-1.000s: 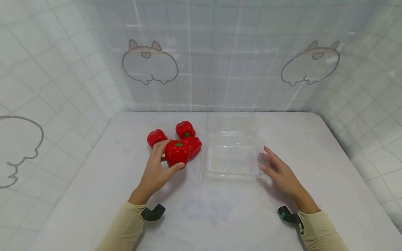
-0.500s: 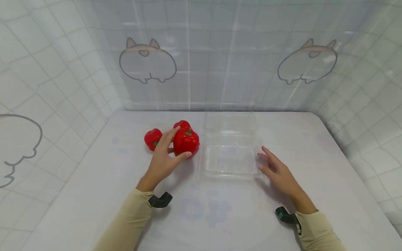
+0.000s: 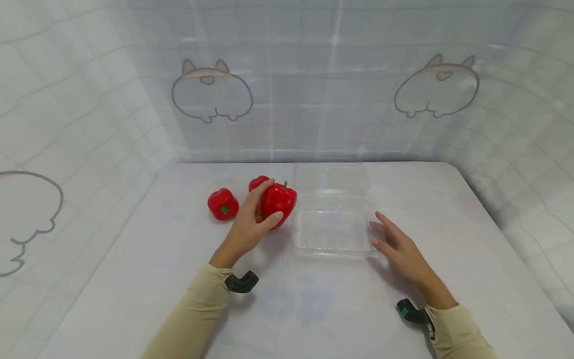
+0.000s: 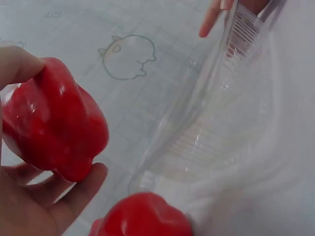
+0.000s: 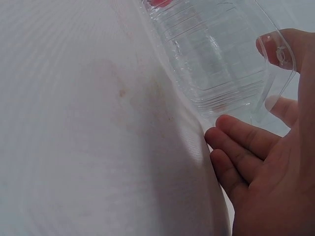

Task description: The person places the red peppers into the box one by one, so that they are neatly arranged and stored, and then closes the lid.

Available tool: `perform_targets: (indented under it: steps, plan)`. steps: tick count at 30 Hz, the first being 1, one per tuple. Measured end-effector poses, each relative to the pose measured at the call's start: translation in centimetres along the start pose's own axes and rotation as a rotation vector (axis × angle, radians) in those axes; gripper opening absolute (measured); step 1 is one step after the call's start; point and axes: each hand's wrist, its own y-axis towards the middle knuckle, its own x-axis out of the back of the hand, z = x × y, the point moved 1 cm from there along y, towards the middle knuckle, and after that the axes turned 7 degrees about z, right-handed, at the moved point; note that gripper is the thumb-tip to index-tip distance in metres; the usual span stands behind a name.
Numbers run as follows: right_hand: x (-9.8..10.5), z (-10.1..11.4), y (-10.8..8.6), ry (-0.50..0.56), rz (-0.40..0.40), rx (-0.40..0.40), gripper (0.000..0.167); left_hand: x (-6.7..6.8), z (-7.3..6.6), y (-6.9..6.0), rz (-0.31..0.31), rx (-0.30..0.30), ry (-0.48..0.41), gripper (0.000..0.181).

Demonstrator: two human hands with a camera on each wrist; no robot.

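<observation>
My left hand [image 3: 245, 229] holds a red bell pepper [image 3: 280, 198] with a green stem, thumb on the near side and fingers on the far side. In the left wrist view this pepper [image 4: 61, 118] is off the table, above another red pepper [image 4: 145, 216]. Left of the hand lies one red pepper [image 3: 222, 204]; another [image 3: 258, 182] is partly hidden behind the fingers. A clear plastic clamshell box [image 3: 332, 253] lies opened out to the right. At its right edge, my right hand [image 3: 405, 257] rests with relaxed fingers, thumb and forefinger by the rim.
The white-covered table [image 3: 314, 324] is bounded by a tiled-pattern curtain [image 3: 305, 109] at the back and sides. The lid half [image 3: 332, 178] of the clear box points towards the back edge.
My left hand has carried the pepper rightward and slightly away from me, close to the box's left edge. The right hand stays by the box.
</observation>
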Motion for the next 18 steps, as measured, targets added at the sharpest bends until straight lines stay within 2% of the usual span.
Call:
perform_targets:
  steps: [4, 9, 18]
  plan:
    - [0.0, 0.0, 0.3, 0.007, 0.011, 0.005, 0.071, -0.5, -0.3, 0.6, 0.006, 0.044, -0.057, 0.088]
    - [0.2, -0.3, 0.6, 0.0, 0.017, 0.002, 0.072, -1.7, -0.6, 2.0, -0.005, 0.104, -0.038, 0.093]
    - [0.5, -0.5, 1.0, 0.015, 0.014, 0.014, 0.073, -2.7, -0.7, 3.8, 0.038, 0.073, 0.035, 0.088]
